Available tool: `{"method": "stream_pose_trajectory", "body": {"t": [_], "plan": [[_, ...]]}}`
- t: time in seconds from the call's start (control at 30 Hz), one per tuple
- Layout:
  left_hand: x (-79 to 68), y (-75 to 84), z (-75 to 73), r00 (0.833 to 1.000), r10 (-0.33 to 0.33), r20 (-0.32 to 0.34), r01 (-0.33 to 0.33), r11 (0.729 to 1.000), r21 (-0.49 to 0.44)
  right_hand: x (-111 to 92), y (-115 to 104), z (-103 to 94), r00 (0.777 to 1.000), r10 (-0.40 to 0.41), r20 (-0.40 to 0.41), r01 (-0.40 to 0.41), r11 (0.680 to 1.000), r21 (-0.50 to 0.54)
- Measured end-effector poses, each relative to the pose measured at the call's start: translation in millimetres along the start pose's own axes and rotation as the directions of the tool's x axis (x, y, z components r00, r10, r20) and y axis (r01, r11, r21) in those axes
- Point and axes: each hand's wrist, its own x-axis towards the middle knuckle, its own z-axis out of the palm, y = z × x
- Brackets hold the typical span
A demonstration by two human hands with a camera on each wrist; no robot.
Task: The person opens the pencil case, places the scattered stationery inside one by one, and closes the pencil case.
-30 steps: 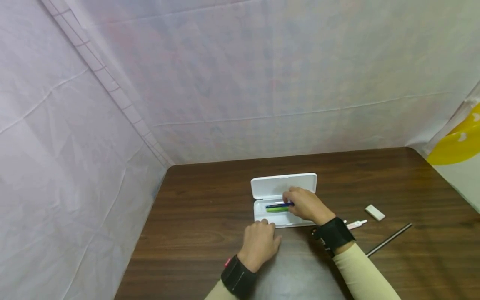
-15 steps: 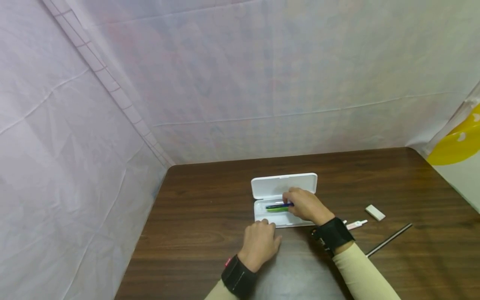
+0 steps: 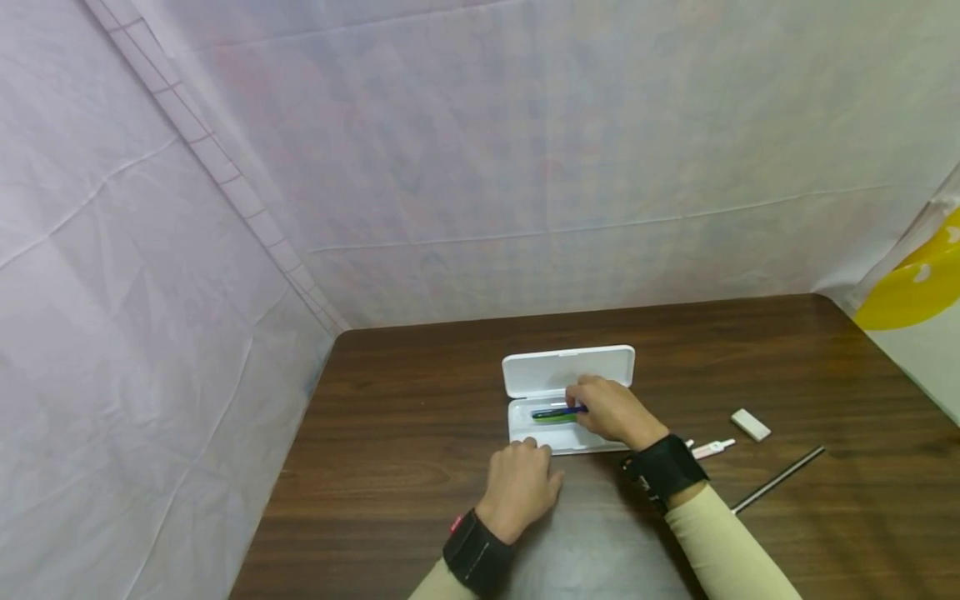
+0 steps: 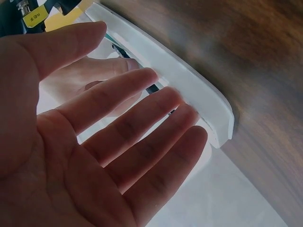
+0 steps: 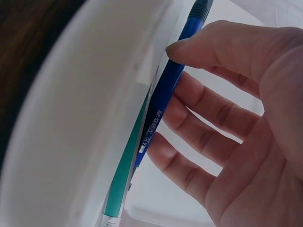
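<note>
A white pencil case (image 3: 519, 427) stands open on the brown table, its lid (image 3: 540, 375) tipped back. My right hand (image 3: 613, 410) reaches over its right half. In the right wrist view, thumb and fingers pinch a blue pen (image 5: 163, 90) marked with small white print. Beside the blue pen lies a green pen-like stick (image 5: 124, 175), partly hidden by the case wall. My left hand (image 3: 519, 485) rests at the front left edge of the case. Seen from the left wrist, its fingers (image 4: 137, 123) are extended, with the fingertips against the case's side.
Right of the case, a white pen-like item (image 3: 712, 449) lies partly behind the right wrist. Beyond it are a white eraser (image 3: 750, 425) and a thin grey metallic rod (image 3: 780, 478). White cloth (image 3: 480, 167) hangs along the table's back edge.
The blue pen has shifted very slightly in the case, now covering a little more of the green stick. Both hands stay in nearly the same place.
</note>
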Motion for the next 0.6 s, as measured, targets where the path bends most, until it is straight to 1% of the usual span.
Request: {"method": "stream_pose_trajectory", "body": {"t": [0.1, 0.3, 0.6], "plan": [[-0.3, 0.0, -0.5, 1.0, 0.0, -0.002, 0.0, 1.0, -0.001, 0.1, -0.1, -0.5, 1.0, 0.002, 0.006, -0.002, 1.0, 0.0], [-0.6, 0.3, -0.9, 1.0, -0.003, -0.005, 0.003, 1.0, -0.004, 0.8, 0.8, -0.2, 0.998, 0.039, 0.052, -0.038, 0.999, -0.016], [-0.6, 0.3, -0.1, 1.0, 0.0, -0.005, 0.0, 1.0, -0.003, 0.3, 0.7, -0.5, 0.998, 0.039, 0.046, -0.039, 0.999, -0.018]]}}
